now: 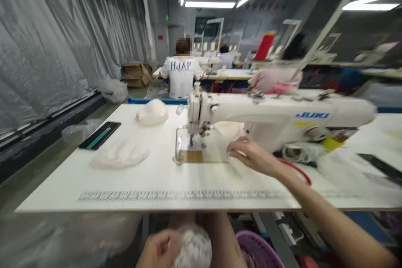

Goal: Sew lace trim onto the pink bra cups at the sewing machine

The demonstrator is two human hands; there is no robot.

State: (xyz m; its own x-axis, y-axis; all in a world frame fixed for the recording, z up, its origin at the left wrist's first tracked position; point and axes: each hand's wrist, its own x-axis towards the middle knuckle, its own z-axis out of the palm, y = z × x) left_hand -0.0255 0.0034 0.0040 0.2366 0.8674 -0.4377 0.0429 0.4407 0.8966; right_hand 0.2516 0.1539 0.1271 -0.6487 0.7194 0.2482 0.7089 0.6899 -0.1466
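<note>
My right hand (249,155) is over the table beside the white JUKI sewing machine (282,111), fingers bent down and closed on a pale, thin piece of fabric (237,165). Behind it, another pale piece (229,127) lies under the machine arm. My left hand (163,247) is below the table edge, above my lap, its fingers curled. Against it sits a round bundle of white material (194,247), seemingly in clear plastic; blur hides what the fingers grip. Left of the needle lie a cream cup-shaped piece (152,113) and a flatter pale piece (121,154).
A ruler strip (179,195) runs along the table's front. A black-and-teal box (100,135) lies at the left edge. A red band (298,172), white cord (295,153) and a dark phone-like object (381,167) are at right. Below stands a purple basket (256,243). People sit ahead.
</note>
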